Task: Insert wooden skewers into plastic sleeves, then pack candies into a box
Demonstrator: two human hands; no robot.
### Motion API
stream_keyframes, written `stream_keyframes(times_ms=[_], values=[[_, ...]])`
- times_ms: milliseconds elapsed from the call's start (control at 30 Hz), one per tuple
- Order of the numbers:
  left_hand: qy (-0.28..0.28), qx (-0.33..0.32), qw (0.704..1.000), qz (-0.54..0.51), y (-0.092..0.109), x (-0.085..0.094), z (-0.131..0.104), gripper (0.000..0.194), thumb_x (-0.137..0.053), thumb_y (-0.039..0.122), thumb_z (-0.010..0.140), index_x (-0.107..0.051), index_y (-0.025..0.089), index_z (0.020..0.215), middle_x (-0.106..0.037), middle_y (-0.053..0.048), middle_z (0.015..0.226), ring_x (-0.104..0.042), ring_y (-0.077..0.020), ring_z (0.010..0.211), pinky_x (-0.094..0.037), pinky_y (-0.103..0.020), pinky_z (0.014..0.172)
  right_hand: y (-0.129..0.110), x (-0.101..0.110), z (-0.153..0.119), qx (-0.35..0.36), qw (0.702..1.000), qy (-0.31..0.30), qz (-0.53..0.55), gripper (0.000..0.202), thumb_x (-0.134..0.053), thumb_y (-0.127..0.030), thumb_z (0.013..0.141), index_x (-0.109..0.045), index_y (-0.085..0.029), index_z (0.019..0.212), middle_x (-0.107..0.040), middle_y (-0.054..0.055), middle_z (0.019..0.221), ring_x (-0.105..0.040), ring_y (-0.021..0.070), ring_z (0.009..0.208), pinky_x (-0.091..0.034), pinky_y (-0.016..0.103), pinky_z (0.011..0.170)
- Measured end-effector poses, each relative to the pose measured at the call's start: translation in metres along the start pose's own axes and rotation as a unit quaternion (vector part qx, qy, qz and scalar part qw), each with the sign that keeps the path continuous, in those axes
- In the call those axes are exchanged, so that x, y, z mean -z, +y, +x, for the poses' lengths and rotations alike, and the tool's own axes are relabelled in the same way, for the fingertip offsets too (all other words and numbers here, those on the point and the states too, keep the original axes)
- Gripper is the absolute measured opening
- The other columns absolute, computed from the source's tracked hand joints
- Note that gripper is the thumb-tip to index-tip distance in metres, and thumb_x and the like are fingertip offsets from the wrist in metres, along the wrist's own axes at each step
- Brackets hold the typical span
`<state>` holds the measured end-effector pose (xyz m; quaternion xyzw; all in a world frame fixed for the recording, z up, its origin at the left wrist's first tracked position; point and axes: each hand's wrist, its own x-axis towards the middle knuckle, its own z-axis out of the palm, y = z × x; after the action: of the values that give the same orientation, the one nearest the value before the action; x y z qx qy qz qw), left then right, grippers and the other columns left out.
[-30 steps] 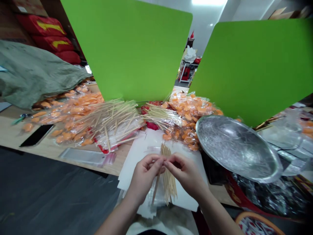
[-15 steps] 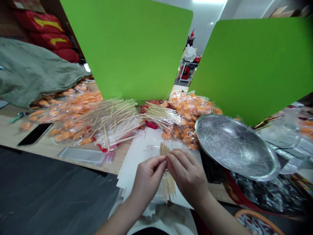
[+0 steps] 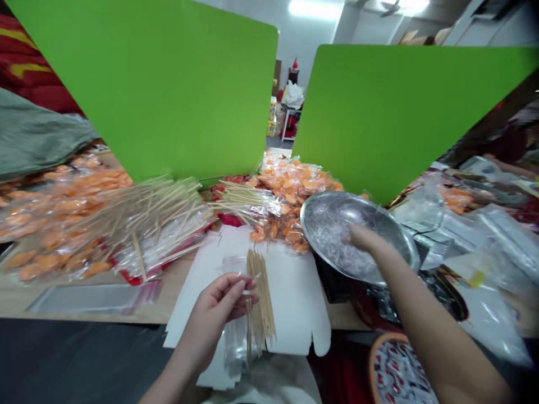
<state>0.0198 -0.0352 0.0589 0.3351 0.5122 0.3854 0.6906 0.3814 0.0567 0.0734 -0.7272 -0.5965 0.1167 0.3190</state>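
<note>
My left hand (image 3: 225, 297) hovers above the white card, its thumb and fingers closed at the tips. Something small and clear seems to be pinched there, too faint to name. Right beside it lies a bundle of thin wooden sticks (image 3: 263, 297), with a few loose sticks and a clear plastic bag (image 3: 236, 348) below the hand. My right hand (image 3: 364, 238) reaches over the shiny metal bowl (image 3: 328, 247). Motion blurs its fingers, so I cannot make out their pose or any contact with the inside.
Orange items in clear wrappers (image 3: 290, 185) are heaped behind the white card (image 3: 290, 292). Bagged wooden sticks (image 3: 155, 219) and flat clear bags (image 3: 92, 297) lie to the left. Green panels (image 3: 168, 95) stand behind. An orange-rimmed tub (image 3: 374, 359) of small packets sits low right.
My right hand has left my left hand and moved right, over the metal bowl. My left hand has shifted left and lower. The view has turned to the right.
</note>
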Motion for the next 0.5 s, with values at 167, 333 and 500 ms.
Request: stream_keyframes(times_ms=[167, 333, 500], values=[[-0.017, 0.019, 0.999, -0.022, 0.007, -0.011, 0.002, 0.025, -0.065, 0.040, 0.076, -0.064, 0.018, 0.088, -0.068, -0.006, 0.100, -0.064, -0.0185, 0.092, -0.051, -0.029, 0.080, -0.003, -0.004, -0.026, 0.026, 0.988, 0.123, -0.089, 0.027, -0.052, -0.017, 0.080, -0.063, -0.008, 0.102, -0.063, 0.019, 0.094, -0.055, 0.0276, 0.094, -0.040, 0.043, 0.085], [-0.050, 0.036, 0.992, -0.113, 0.013, -0.024, 0.007, 0.017, -0.067, 0.030, 0.076, -0.064, 0.018, 0.087, -0.065, -0.004, 0.091, -0.062, -0.0174, 0.090, -0.053, -0.033, 0.079, -0.085, -0.042, -0.103, 0.108, 0.958, -0.167, 0.205, 0.031, -0.057, -0.035, 0.081, -0.060, -0.019, 0.107, -0.064, 0.007, 0.092, -0.059, 0.0181, 0.079, -0.047, 0.030, 0.067], [-0.051, 0.007, 0.993, -0.106, 0.016, -0.021, 0.004, 0.026, -0.065, 0.034, 0.077, -0.064, 0.019, 0.098, -0.063, -0.004, 0.086, -0.060, -0.0146, 0.084, -0.052, -0.031, 0.078, -0.130, -0.092, -0.137, 0.010, 0.888, -0.256, 0.381, 0.020, -0.062, -0.036, 0.077, -0.061, -0.018, 0.085, -0.057, 0.000, 0.069, -0.050, 0.0103, 0.060, -0.039, 0.022, 0.051]])
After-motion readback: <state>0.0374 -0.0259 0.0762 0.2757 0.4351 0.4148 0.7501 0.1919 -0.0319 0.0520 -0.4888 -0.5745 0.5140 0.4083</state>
